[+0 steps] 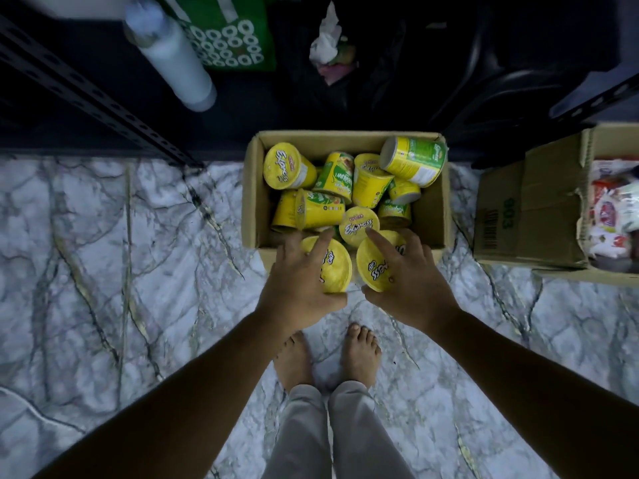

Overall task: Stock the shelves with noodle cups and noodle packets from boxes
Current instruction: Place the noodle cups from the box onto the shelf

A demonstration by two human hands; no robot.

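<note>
An open cardboard box (254,198) on the marble floor holds several yellow noodle cups (288,171) lying jumbled. My left hand (299,281) grips one yellow cup (335,267) from above at the box's near edge, fingers curled over its lid. My right hand (409,281) grips a second yellow cup (373,267) beside it, forefinger stretched across the lid. Both cups show their lids to me. A second cardboard box (529,209) at the right holds white and red noodle packets (612,212).
Dark metal shelving (86,95) runs along the back left, with a white cylinder (173,60) and a green printed bag (228,39) on it. A dark bag with crumpled paper (328,39) sits behind the box. My bare feet (328,357) stand just behind the box.
</note>
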